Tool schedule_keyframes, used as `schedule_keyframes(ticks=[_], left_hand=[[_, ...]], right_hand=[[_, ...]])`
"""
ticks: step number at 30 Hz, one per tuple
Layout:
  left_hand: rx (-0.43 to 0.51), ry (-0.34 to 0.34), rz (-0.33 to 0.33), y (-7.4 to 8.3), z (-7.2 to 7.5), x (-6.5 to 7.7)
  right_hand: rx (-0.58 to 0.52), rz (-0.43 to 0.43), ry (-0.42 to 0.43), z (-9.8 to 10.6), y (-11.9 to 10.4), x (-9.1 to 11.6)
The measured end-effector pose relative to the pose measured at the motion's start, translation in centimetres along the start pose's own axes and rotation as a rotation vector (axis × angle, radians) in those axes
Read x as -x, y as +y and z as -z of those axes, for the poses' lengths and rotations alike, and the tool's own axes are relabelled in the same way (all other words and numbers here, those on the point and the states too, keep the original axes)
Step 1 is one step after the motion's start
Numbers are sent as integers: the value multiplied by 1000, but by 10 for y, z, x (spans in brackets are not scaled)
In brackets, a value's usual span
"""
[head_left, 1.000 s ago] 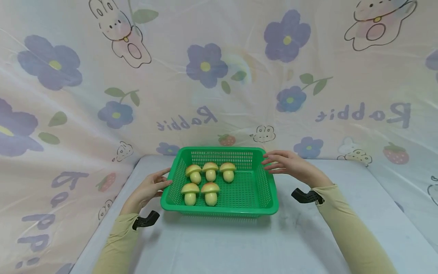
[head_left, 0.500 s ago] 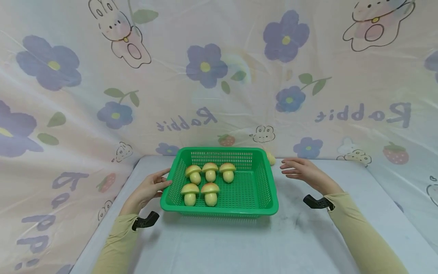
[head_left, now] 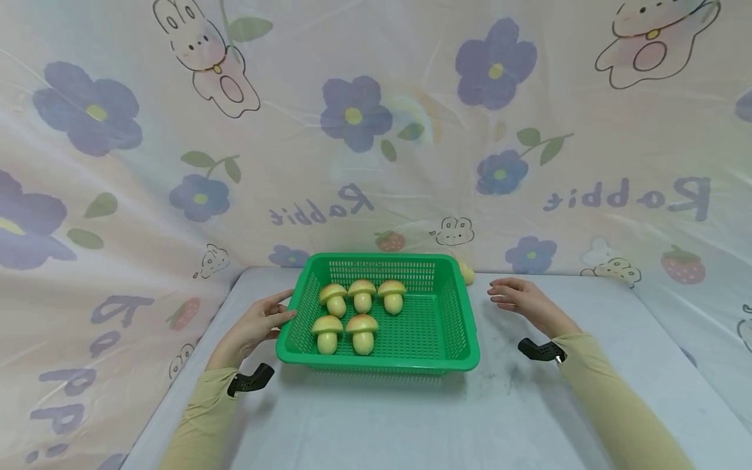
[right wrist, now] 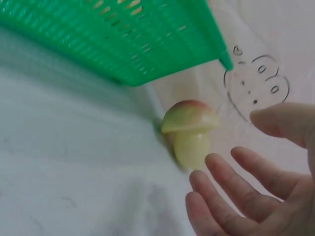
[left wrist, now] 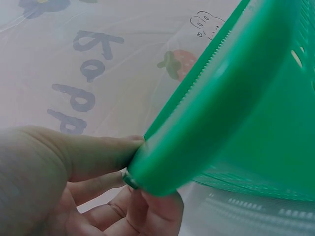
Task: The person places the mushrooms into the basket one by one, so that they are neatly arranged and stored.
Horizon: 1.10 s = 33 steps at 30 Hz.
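Observation:
A green plastic basket (head_left: 378, 363) stands on the table with several toy mushrooms (head_left: 362, 334) in its left part, their caps yellow with a reddish top. My left hand (head_left: 256, 328) pinches the basket's left rim. In the left wrist view the thumb lies on the rim (left wrist: 211, 103) and curled fingers sit beneath it. Beyond the basket's right rear corner one more mushroom (right wrist: 191, 135) rests on the table, mostly hidden by the basket in the head view. My right hand (head_left: 531, 305) is held just right of that mushroom, fingers relaxed and apart, holding nothing.
The white table (head_left: 376, 424) ends at the back against a hanging cloth (head_left: 376, 176) printed with flowers and rabbits. Cloth also closes off the left side. A black wrist mount (head_left: 542, 350) sits on the right forearm, another on the left.
My right hand has drawn back to the right from the basket's right rim. The mushroom beyond the rear corner has come into view. My left hand and the basket stay put.

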<state>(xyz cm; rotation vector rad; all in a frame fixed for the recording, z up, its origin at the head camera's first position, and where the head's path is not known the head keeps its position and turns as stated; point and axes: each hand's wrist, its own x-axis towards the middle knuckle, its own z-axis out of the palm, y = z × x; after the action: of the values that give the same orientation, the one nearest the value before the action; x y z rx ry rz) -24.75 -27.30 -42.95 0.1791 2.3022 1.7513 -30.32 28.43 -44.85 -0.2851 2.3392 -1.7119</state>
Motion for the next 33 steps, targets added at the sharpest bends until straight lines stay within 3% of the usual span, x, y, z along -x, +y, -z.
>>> schedule_keyframes(ticks=[15,21,33], left_hand=[[15,-2,0,-1,-1,-2],[3,9,-2,-1,-1,-2],[-1,16,-17,-1,-2,-2]], right_hand=[[66,-2,64,1,12,-20],[146,32,81,-2,10,-32],[180,51,104,-10,3,-50]])
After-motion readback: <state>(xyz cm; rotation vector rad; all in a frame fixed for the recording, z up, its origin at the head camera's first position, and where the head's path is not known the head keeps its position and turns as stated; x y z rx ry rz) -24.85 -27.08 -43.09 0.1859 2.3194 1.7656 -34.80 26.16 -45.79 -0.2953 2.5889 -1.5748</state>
